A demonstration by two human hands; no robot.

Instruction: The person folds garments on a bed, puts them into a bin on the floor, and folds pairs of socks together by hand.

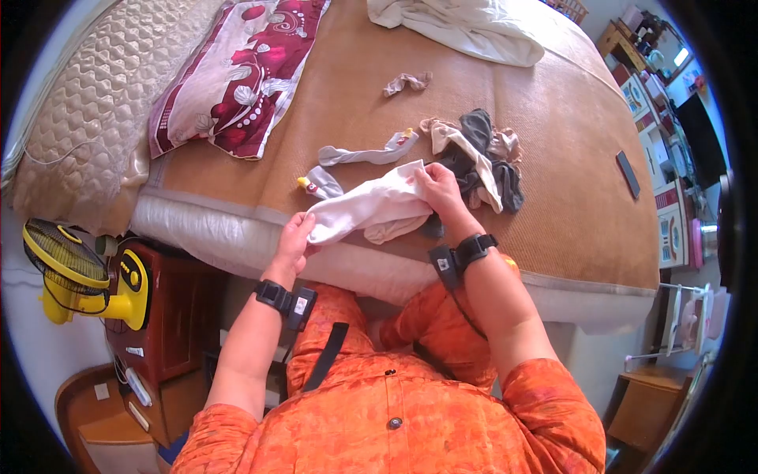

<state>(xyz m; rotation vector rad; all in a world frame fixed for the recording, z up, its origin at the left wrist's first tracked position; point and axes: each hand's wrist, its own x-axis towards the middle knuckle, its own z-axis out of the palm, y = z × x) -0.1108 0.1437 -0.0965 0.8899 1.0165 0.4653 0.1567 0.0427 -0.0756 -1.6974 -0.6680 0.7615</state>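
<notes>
A white sock [367, 204] is stretched out between my two hands above the edge of the bed. My left hand [295, 238] pinches its left end, and my right hand [442, 189] grips the end on the right. Just beyond it lie a grey sock [367, 154] with a coloured tip and another grey sock [325, 183] with a yellow tip. Beside my right hand is a loose pile of dark and beige socks [478, 158]. A beige piece of fabric [392, 229] shows partly beneath the white sock.
Farther back on the bed mat [568, 158] lie a crumpled beige sock [407, 83], a white cloth [466, 31] and a patterned pillow [237, 79]. A dark phone-like object [628, 174] rests at the right. A yellow fan [87, 272] stands on a cabinet [170, 316] at left.
</notes>
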